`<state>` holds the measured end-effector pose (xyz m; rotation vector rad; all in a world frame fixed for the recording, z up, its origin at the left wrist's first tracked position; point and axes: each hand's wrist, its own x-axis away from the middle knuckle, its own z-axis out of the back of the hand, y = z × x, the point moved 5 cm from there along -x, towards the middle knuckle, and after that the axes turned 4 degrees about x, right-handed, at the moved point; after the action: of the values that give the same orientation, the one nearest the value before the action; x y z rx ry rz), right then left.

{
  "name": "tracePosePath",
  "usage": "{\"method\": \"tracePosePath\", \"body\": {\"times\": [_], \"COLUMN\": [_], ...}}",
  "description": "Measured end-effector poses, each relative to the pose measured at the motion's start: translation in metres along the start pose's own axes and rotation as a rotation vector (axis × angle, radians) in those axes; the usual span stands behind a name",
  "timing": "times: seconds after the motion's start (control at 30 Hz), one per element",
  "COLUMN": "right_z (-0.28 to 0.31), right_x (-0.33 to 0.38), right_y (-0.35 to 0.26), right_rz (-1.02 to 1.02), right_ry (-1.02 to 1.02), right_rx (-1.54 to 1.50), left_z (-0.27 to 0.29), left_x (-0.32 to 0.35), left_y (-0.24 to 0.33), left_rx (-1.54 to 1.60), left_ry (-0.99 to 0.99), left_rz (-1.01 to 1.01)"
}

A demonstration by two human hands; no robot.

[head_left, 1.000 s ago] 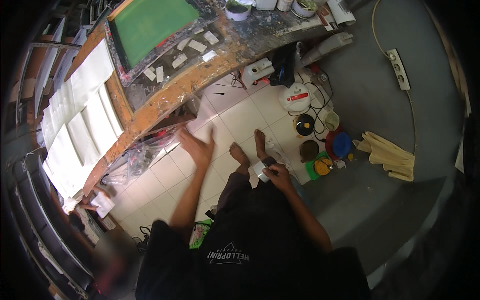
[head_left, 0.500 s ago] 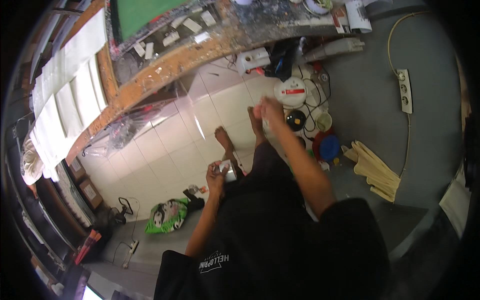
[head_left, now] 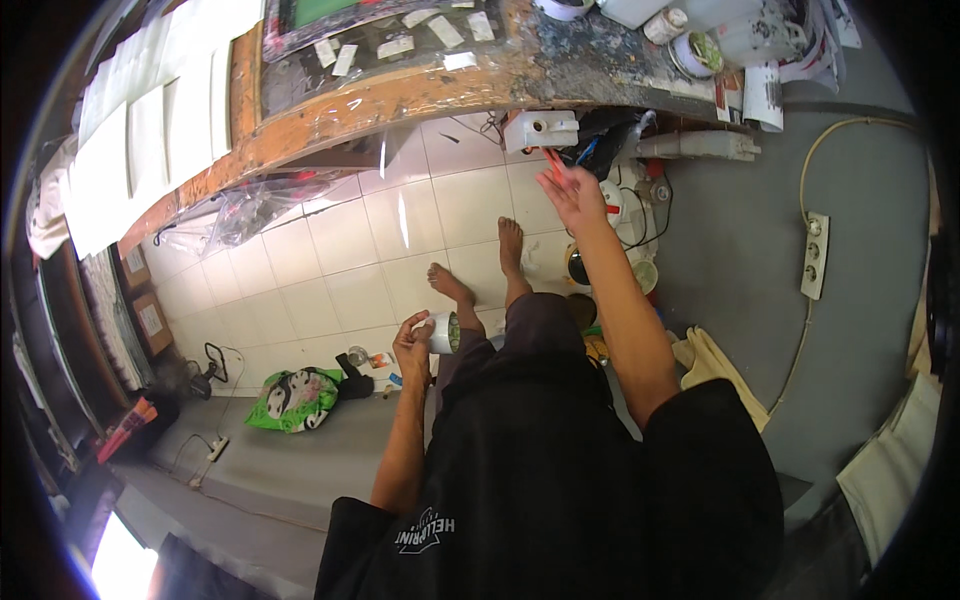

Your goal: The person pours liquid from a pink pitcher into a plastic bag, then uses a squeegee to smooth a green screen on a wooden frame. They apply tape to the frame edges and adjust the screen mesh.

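My left hand (head_left: 410,347) is closed around a white cup (head_left: 440,334), held tilted beside my left leg. Green stuff shows inside its mouth, which faces right. Out in front, my right hand (head_left: 577,203) pinches a thin red-orange tool (head_left: 556,163) between thumb and fingers. Its exact kind is too small to make out. Just beyond that hand, below the table edge, sits a white plastic jug (head_left: 541,130) with a round opening.
A paint-stained worktable (head_left: 400,100) runs across the front, bearing white strips and a round tub (head_left: 697,54). To the right, a power strip (head_left: 815,256) and cream cloth (head_left: 722,372) lie on grey floor. A green bag (head_left: 293,400) sits left.
My right hand has swung forward and right toward the table edge with the red-orange tool. My left hand has turned the cup so its mouth shows. The view has shifted.
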<state>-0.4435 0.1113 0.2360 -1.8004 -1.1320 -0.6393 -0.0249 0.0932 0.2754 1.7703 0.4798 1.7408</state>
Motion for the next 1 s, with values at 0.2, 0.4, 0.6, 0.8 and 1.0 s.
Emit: {"method": "tracePosePath", "body": {"times": [0.2, 0.4, 0.6, 0.8, 1.0], "right_z": [0.099, 0.025, -0.031, -0.060, -0.084], "right_x": [0.092, 0.206, 0.210, 0.208, 0.224], "right_y": [0.012, 0.072, 0.134, 0.122, 0.118], "right_rz": [-0.010, -0.266, -0.131, 0.369, 0.822], "right_ry": [-0.189, -0.556, -0.704, -0.587, -0.779], "right_rx": [0.302, 1.119, 1.558, 1.768, 1.964], "left_z": [0.010, 0.019, 0.030, 0.026, 0.024], "left_x": [-0.009, -0.021, -0.024, -0.005, -0.005], "left_y": [0.003, 0.000, 0.000, 0.018, 0.015], "left_rx": [-0.007, -0.034, -0.083, 0.127, 0.191], "left_ry": [-0.096, -0.144, -0.118, -0.196, -0.198], "left_rz": [-0.093, -0.218, -0.248, -0.023, 0.088]}}
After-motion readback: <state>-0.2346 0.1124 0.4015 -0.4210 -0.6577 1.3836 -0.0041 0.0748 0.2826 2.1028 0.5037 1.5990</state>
